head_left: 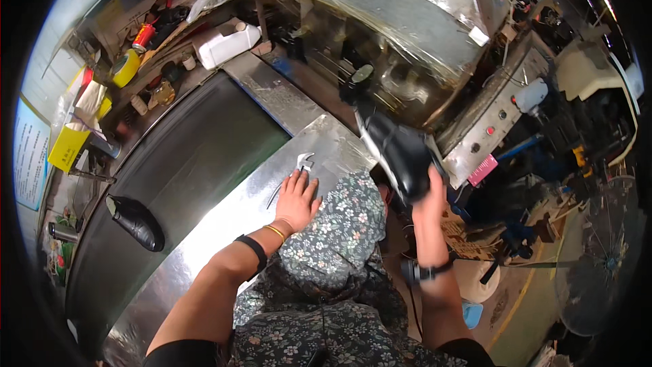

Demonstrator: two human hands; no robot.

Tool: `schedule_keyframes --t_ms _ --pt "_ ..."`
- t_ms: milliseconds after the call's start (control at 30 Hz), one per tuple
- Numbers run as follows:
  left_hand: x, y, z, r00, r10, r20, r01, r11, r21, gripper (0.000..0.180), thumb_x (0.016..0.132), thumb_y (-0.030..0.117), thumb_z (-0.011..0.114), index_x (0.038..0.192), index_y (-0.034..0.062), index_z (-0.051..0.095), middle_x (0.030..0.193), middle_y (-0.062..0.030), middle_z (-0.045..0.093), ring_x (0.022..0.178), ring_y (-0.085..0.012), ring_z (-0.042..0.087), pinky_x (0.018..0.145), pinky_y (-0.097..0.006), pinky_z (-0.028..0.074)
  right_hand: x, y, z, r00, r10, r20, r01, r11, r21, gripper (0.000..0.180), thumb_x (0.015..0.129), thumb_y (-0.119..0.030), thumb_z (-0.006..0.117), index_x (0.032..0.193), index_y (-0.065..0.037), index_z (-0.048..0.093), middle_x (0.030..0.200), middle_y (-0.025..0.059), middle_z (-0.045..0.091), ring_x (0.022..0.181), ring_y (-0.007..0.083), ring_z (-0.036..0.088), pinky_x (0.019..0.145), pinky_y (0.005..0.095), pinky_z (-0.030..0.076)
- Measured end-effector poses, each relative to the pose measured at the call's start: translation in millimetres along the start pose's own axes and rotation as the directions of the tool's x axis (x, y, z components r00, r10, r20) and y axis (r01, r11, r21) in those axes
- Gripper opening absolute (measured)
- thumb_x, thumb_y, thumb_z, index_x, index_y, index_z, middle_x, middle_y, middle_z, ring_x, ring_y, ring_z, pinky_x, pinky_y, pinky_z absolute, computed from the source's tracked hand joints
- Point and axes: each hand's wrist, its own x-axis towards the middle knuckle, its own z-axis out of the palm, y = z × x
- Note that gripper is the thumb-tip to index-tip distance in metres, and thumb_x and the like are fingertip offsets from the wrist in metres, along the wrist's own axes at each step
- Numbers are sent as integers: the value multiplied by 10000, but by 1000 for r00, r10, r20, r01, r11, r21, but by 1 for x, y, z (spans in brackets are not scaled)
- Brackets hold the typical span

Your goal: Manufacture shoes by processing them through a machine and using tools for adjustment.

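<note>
My right hand (428, 207) grips a black leather shoe (397, 149) by one end, holding it up at the right, beside the metal machine. The shoe is tilted and a pale strip runs along its left edge. On the bare metal tabletop (224, 221) my left hand (297, 202) lies flat with its fingers spread. The silvery head of an adjustable wrench (305, 160) sticks out past those fingertips; its handle is hidden. Another black shoe (138, 224) rests on the dark conveyor belt (210, 129) at the left, away from both hands.
A cluttered shelf behind the belt carries a white plastic jug (227, 44), yellow tape (125, 68) and a red can (143, 37). At the right stands a control panel (492, 119) with buttons. A pedestal fan (601, 258) and a cardboard box (465, 234) are at lower right.
</note>
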Motion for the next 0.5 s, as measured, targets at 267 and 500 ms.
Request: schedule_keyframes --t_ms 267,500 --pt "-6 -4 1 1000 -15 -12 15 1000 2 513 911 382 556 1342 104 551 1417 -203 478 1386 -382 352 1145 -525 248 43 86 64 569 557 605 267 570 -777 505 906 -248 694 1321 3 552 1154 159 672 1016 247 640 919 345 487" --pt "0 -4 6 1000 16 -26 -16 1000 24 498 924 394 557 1334 111 555 1430 -194 465 1393 -373 346 1152 -523 236 -124 6 22 535 219 816 732 362 -577 362 900 -242 669 1210 -56 656 1356 180 573 1326 385 467 1091 484 365"
